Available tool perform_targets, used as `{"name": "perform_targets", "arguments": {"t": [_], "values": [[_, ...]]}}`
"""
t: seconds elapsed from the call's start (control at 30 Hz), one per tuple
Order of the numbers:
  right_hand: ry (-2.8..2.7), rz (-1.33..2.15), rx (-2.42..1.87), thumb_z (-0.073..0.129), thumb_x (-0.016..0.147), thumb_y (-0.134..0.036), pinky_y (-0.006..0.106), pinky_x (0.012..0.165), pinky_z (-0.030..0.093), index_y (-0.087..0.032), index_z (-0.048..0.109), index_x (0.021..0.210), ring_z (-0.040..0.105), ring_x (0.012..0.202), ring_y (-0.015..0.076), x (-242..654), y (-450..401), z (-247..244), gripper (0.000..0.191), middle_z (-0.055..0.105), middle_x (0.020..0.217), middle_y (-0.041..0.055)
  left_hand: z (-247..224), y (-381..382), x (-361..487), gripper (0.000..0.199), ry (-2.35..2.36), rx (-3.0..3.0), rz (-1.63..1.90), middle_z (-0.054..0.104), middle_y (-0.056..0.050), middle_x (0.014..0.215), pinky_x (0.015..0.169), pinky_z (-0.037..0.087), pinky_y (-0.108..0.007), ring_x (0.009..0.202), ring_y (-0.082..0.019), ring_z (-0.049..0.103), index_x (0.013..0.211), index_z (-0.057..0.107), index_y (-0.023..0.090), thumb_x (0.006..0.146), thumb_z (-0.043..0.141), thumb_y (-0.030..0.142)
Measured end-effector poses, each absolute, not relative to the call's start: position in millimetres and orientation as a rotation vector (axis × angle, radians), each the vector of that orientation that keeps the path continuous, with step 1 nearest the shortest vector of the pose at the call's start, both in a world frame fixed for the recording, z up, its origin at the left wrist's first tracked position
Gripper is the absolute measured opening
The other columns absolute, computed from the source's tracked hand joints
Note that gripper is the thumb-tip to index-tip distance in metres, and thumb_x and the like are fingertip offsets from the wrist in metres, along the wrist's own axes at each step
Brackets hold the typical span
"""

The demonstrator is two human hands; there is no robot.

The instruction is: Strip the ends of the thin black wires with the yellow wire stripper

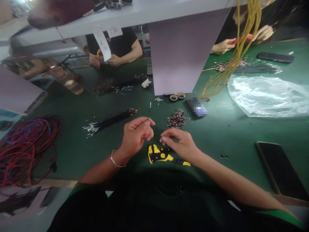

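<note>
Between thumb and index finger, my left hand pinches a thin black wire whose pale tip points up. My right hand is to its right, thumb and fingertips pressed together; what they hold, if anything, is too small to make out. Just below the hands, a yellow and black wire stripper lies on the green table. Beyond my right hand sits a pile of small copper-coloured and dark pieces. A bundle of black wires with pale ends lies beyond my left hand.
Red and blue cables are coiled at the left. A phone lies at the right, below a clear plastic bag. Tape rolls sit by an upright panel. Yellow wires hang down. Other people's hands work across the table.
</note>
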State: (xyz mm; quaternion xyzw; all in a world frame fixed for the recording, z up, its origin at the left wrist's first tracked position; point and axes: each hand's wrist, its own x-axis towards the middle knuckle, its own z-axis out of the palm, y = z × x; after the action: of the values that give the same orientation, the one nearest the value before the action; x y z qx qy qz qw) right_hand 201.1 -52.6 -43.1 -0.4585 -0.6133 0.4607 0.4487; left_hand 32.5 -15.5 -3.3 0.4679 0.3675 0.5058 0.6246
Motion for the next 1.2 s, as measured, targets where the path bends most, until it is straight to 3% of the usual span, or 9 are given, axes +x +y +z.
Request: {"name": "perform_targets", "arguments": {"t": [0.17,0.27,0.4,0.53,0.7,1.0,1.13,1.2], "values": [[-1.484,1.168,-1.116,0.058,0.083,-0.022,0.028,0.059,0.049,-0.019,0.063,0.077,0.061,0.059,0.0123,204,-53,-40,0.009,0.067,0.068,0.0011,-5,-13,31,0.009,0.795,1.052,1.118,0.032,0.008,0.040,0.047,0.039,-0.026,0.037,-0.005,0.031,0.077,0.070,0.018,0.081,0.066,0.026],[-1.456,1.179,-1.124,0.058,0.082,-0.023,0.028,0.058,0.049,-0.018,0.061,0.075,0.060,0.056,0.0119,207,-53,-38,0.008,0.066,0.067,0.0011,-7,-8,29,0.008,0.781,1.053,1.061,0.046,0.005,0.046,0.061,0.048,-0.030,0.044,-0.008,0.045,0.082,0.071,0.018,0.081,0.065,0.024],[-1.480,1.117,-1.161,0.058,0.082,-0.022,0.027,0.056,0.048,-0.019,0.060,0.072,0.059,0.054,0.0113,210,-51,-36,0.011,0.065,0.065,0.0004,-15,0,27,0.015,0.833,1.126,0.908,0.067,-0.005,0.072,0.076,0.049,-0.031,0.072,-0.015,0.063,0.085,0.072,0.016,0.073,0.073,0.024],[-1.508,1.025,-1.190,0.058,0.081,-0.021,0.026,0.055,0.047,-0.019,0.061,0.070,0.059,0.053,0.0107,213,-49,-34,0.011,0.065,0.062,-0.0001,-23,2,25,0.012,0.882,1.237,0.717,0.068,-0.006,0.067,0.072,0.048,-0.028,0.067,-0.014,0.063,0.078,0.073,0.013,0.073,0.072,0.024],[-1.418,1.114,-1.105,0.060,0.081,-0.023,0.026,0.054,0.048,-0.018,0.060,0.072,0.058,0.052,0.0108,216,-48,-34,0.011,0.065,0.061,-0.0005,-25,2,22,0.011,0.880,1.257,0.537,0.060,0.001,0.049,0.049,0.042,-0.022,0.043,-0.009,0.052,0.071,0.071,0.013,0.071,0.071,0.024],[-1.378,1.096,-1.150,0.058,0.083,-0.027,0.028,0.055,0.048,-0.019,0.058,0.074,0.058,0.053,0.0122,223,-41,-49,0.013,0.063,0.062,-0.0002,-25,5,20,0.007,0.983,1.213,0.707,0.055,0.002,0.043,0.040,0.034,-0.019,0.040,-0.007,0.047,0.065,0.069,0.012,0.067,0.071,0.019],[-1.879,0.873,-1.239,0.056,0.084,-0.026,0.033,0.066,0.052,-0.018,0.062,0.086,0.062,0.068,0.0168,223,-55,-60,0.010,0.067,0.078,0.0045,-23,7,17,0.006,1.029,1.213,0.801,0.057,0.002,0.046,0.041,0.035,-0.019,0.040,-0.006,0.046,0.065,0.069,0.013,0.067,0.070,0.018],[-2.126,0.774,-1.193,0.061,0.081,-0.028,0.039,0.078,0.052,-0.017,0.062,0.101,0.063,0.084,0.0223,223,-67,-67,0.023,0.067,0.096,0.0103,-22,9,16,0.005,1.040,1.208,0.834,0.057,0.002,0.045,0.041,0.036,-0.020,0.040,-0.006,0.047,0.065,0.069,0.014,0.066,0.069,0.018]]}}
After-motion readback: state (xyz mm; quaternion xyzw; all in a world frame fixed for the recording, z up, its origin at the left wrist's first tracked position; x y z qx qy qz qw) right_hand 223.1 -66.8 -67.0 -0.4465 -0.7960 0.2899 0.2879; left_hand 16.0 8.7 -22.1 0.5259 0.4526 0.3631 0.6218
